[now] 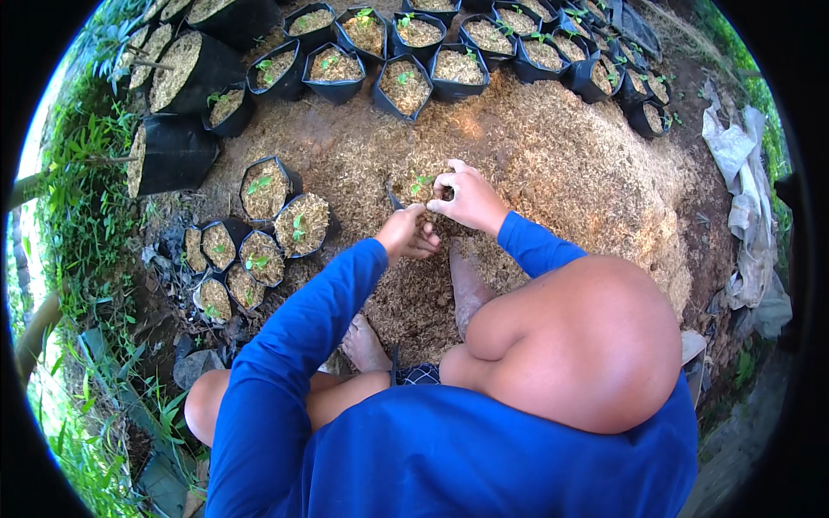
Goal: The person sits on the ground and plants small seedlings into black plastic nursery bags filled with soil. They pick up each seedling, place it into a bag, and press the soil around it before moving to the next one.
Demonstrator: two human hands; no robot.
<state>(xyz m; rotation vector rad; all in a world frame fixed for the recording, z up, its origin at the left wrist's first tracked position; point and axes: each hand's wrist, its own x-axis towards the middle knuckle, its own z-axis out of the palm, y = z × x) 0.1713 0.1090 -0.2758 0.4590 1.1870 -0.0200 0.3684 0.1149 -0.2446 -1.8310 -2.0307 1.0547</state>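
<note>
A small green seedling [422, 184] stands in husk-like mix in front of me. A dark plastic edge [393, 197] shows to its left, seemingly the rim of a black grow bag mostly hidden by my hands. On the near side of the seedling, my left hand [407, 234] has thumb and forefinger drawn together, the other fingers curled below. My right hand [471, 195] is at the seedling's right, thumb and forefinger bent into a ring. The two hands' fingertips meet just below the plant. Whatever lies between them is too small to tell.
Black grow bags [333, 70] with seedlings line the far side; several more [302, 223] stand at left. Larger bags [176, 152] lean at far left beside green plants [78, 220]. Loose husk mix [583, 188] is heaped at right, near crumpled sheeting [748, 207]. My bare foot [467, 285] is below my hands.
</note>
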